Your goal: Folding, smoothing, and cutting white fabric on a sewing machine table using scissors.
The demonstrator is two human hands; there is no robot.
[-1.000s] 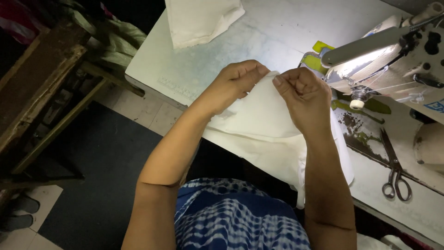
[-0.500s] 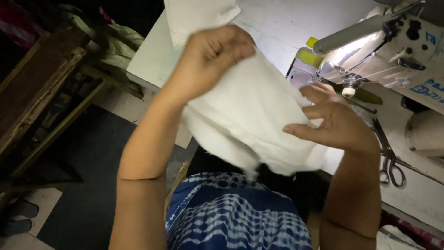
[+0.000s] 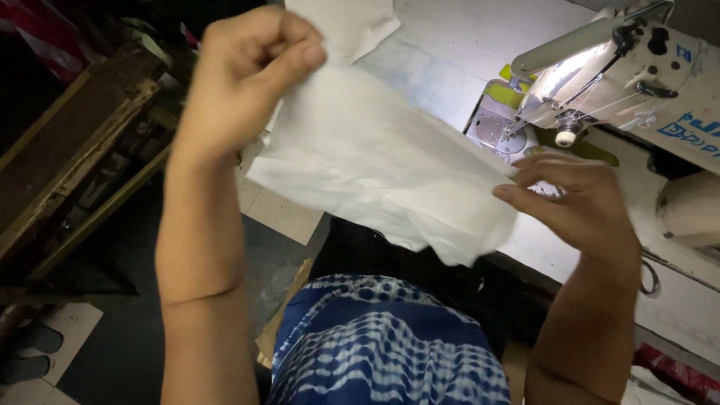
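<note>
- Raised higher than half a second ago: left hand point(image 3: 251, 71), lifted toward the camera with the white cloth point(image 3: 382, 169); right hand point(image 3: 574, 199) drawn outward, so cloth now stretched wider.
- Left hand clenched, thumb pressed over one upper corner of cloth; grip tight, apparently to keep the edge from slipping.
- Right hand pinching the opposite edge between thumb and fingertips; remaining fingers loosely curled.
- Cloth held in the air between both hands, taut along the top, lower edge hanging slack above the lap; held so, seemingly, to spread it flat for viewing.
- Behind the right hand: sewing machine point(image 3: 630, 67) on a pale table point(image 3: 450, 45); needle area lit.
- At the table's far edge: second piece of white cloth point(image 3: 345, 22), untouched.
</note>
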